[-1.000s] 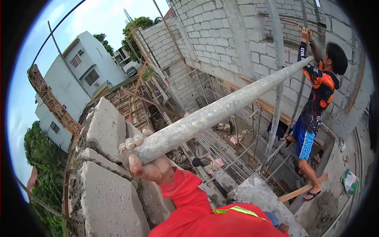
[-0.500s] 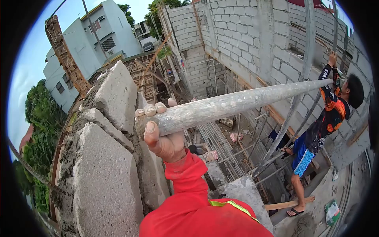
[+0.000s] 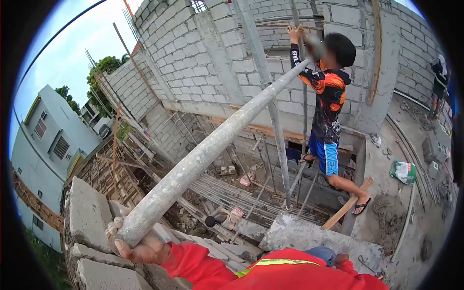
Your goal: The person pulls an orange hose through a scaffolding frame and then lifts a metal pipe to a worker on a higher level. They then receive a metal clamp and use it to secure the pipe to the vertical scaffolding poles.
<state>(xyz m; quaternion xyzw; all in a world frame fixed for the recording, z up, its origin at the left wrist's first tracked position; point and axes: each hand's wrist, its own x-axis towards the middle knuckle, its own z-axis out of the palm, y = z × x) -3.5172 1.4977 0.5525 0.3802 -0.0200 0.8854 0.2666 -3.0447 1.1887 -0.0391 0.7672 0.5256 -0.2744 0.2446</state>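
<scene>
The long grey pipe point(image 3: 208, 150), slanting from lower left to the co-worker point(image 3: 328, 96) at upper right, is gripped at its near end by the closed left hand point(image 3: 137, 244) above the block wall point(image 3: 89, 217), apparently raised but not yet fixed; the right hand is unseen.

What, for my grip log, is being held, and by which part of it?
A grey metal pole, gripped at its near end by the person's left hand, fingers wrapped over it.

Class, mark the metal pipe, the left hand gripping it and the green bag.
metal pipe point(image 3: 208, 154), head view, middle of shaft.
left hand point(image 3: 142, 249), head view, palm under pipe.
green bag point(image 3: 403, 171), head view, its middle.
</scene>
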